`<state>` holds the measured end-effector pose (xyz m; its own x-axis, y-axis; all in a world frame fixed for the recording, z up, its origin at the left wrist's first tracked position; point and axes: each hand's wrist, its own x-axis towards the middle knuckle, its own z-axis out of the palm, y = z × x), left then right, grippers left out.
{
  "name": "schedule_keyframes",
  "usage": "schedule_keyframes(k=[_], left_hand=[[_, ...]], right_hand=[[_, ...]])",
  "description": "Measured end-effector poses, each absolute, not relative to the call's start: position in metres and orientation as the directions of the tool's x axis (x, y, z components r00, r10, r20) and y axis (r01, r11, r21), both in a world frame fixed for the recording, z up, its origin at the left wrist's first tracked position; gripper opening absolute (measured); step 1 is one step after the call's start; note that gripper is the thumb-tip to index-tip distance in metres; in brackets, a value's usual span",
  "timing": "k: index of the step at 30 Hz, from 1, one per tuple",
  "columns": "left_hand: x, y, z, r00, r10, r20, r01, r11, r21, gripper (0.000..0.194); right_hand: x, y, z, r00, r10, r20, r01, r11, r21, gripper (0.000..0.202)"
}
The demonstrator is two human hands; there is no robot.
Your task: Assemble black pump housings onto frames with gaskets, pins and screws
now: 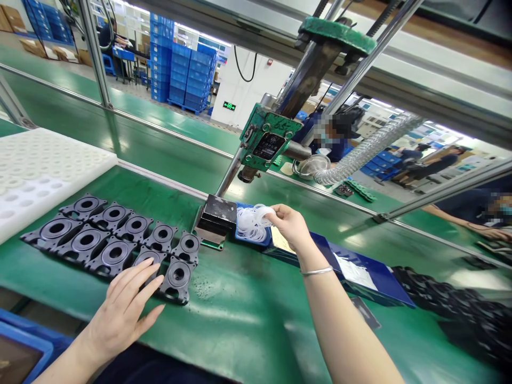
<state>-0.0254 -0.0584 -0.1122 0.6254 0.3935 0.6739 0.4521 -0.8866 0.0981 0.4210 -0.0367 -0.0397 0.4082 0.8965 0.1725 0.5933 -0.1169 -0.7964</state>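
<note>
My left hand (126, 306) lies with fingers stretched out over the near row of black round-centred plates (117, 253), its fingertips over one plate near the right end. Two rows of these plates stand side by side on the green bench. My right hand (288, 224) reaches to a small blue bin (250, 241) heaped with thin white rings (253, 221). Its thumb and fingers are pinched on rings at the right of the heap; how many is hidden. Left of this bin sits a black block (218, 212) beneath the green press head (271, 140).
A white tray with round pockets (48, 176) lies at the left. More blue bins (370, 274) with pale contents stand right of my right hand, then a pile of black parts (460, 304). A clear hose (372, 149) hangs behind. Other people work beyond the bench.
</note>
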Motion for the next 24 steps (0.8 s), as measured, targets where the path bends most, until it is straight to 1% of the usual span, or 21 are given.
schedule_keyframes(k=[3,6,8,11,13,15,17,18,19,21,24], left_hand=[[-0.026,-0.057,-0.111,0.612,0.405,0.679,0.443,-0.887,0.130,0.058],[-0.023,-0.061,-0.102,0.558,0.445,0.701,0.415,-0.881,0.230,0.062],[-0.016,-0.069,-0.089,0.501,0.511,0.699,0.371,-0.856,0.360,0.065],[0.006,-0.083,-0.065,0.462,0.642,0.612,0.218,-0.751,0.624,0.076],[0.026,-0.090,-0.051,0.464,0.729,0.503,0.049,-0.588,0.808,0.090],[0.045,-0.092,-0.042,0.476,0.811,0.340,-0.106,-0.331,0.938,0.100],[0.058,-0.089,-0.039,0.474,0.860,0.189,-0.228,-0.088,0.970,0.098],[0.060,-0.086,-0.039,0.458,0.878,0.142,-0.279,-0.010,0.960,0.093],[0.060,-0.083,-0.039,0.429,0.896,0.114,-0.321,0.034,0.946,0.087],[0.053,-0.076,-0.041,0.342,0.935,0.098,-0.367,0.037,0.929,0.075],[0.033,-0.068,-0.046,0.231,0.968,0.102,-0.348,-0.015,0.937,0.061]], right_hand=[[0.415,-0.040,-0.030,0.452,0.879,0.150,0.489,-0.104,-0.866,0.029],[0.401,-0.048,-0.015,0.466,0.874,0.137,0.426,-0.086,-0.901,0.029],[0.385,-0.056,-0.003,0.448,0.885,0.128,0.402,-0.071,-0.913,0.028],[0.349,-0.067,0.011,0.344,0.934,0.101,0.392,-0.045,-0.919,0.024],[0.320,-0.071,0.017,0.223,0.971,0.087,0.422,-0.015,-0.906,0.022],[0.289,-0.071,0.019,0.099,0.992,0.080,0.464,0.025,-0.885,0.020],[0.259,-0.069,0.019,-0.003,0.997,0.078,0.490,0.069,-0.869,0.017],[0.245,-0.068,0.018,-0.044,0.996,0.079,0.497,0.091,-0.863,0.015],[0.232,-0.066,0.017,-0.080,0.993,0.084,0.503,0.113,-0.857,0.013],[0.210,-0.062,0.015,-0.140,0.985,0.098,0.509,0.157,-0.846,0.009],[0.186,-0.053,0.010,-0.223,0.971,0.088,0.479,0.188,-0.857,0.008]])
